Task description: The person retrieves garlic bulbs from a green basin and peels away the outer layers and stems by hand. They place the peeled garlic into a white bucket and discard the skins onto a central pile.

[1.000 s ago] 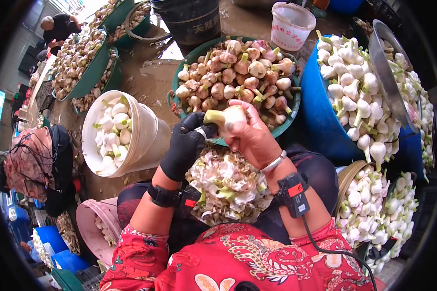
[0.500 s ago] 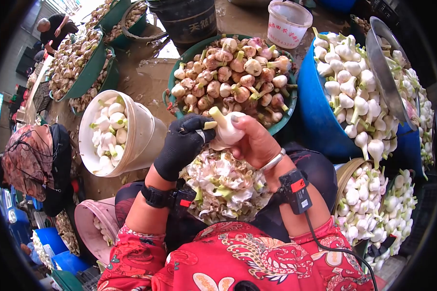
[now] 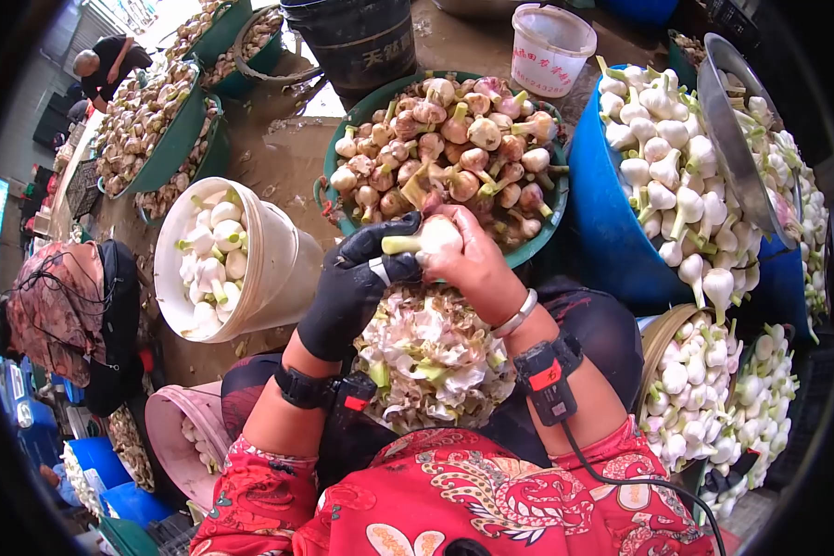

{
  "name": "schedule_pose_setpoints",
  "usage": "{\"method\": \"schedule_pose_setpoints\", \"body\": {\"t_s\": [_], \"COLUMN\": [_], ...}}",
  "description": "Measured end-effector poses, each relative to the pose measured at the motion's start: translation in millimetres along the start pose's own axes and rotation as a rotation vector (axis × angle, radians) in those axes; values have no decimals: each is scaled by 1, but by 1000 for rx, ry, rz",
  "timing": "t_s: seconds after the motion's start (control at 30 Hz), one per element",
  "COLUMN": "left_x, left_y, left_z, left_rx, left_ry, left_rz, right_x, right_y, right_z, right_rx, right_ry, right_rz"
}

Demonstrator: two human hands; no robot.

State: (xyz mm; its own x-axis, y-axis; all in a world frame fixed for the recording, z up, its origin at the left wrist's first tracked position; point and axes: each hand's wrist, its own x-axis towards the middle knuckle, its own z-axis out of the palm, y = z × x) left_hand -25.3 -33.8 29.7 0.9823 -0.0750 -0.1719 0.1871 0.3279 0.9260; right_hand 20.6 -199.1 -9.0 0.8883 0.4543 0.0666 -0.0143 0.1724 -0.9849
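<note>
A white garlic bulb (image 3: 440, 235) is held between both hands, its green stem pointing left. My left hand (image 3: 366, 278), in a black glove with a white band on one finger, closes round the stem side. My bare right hand (image 3: 477, 259) grips the bulb from the right. A brownish strip of outer skin (image 3: 423, 188) stands up just above the fingers. Beyond the hands is a green basin (image 3: 329, 206) of unpeeled reddish garlic (image 3: 454, 130). Below them lies a heap of loose papery skins (image 3: 431, 357) between the knees.
To the left, a white bucket (image 3: 283, 269) holds cleaned bulbs. On the right stand a blue tub (image 3: 598, 222) of white garlic and a metal pan (image 3: 737, 139). A black bucket (image 3: 352, 42) and a small white bucket (image 3: 549, 56) are behind the basin. A person (image 3: 111, 65) bends at the far left.
The bulb has turned, its stem now pointing left rather than up. A strip of brownish skin now stands above it. My left hand has closed in nearer the stem.
</note>
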Motion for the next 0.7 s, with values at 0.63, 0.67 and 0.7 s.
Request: {"method": "schedule_pose_setpoints", "body": {"t_s": [0.63,0.67,0.7], "left_x": [4,-2,-4], "left_y": [17,21,22], "left_z": [-77,-77,-87], "left_rx": [149,50,179], "left_ry": [284,309,274], "left_rz": [186,165,143], "right_x": [-8,-5,-2], "right_y": [-32,-30,-27], "right_z": [-9,-8,-8], "right_rx": [670,331,-22], "right_ry": [-277,-374,-445], "right_rz": [318,411,488]}}
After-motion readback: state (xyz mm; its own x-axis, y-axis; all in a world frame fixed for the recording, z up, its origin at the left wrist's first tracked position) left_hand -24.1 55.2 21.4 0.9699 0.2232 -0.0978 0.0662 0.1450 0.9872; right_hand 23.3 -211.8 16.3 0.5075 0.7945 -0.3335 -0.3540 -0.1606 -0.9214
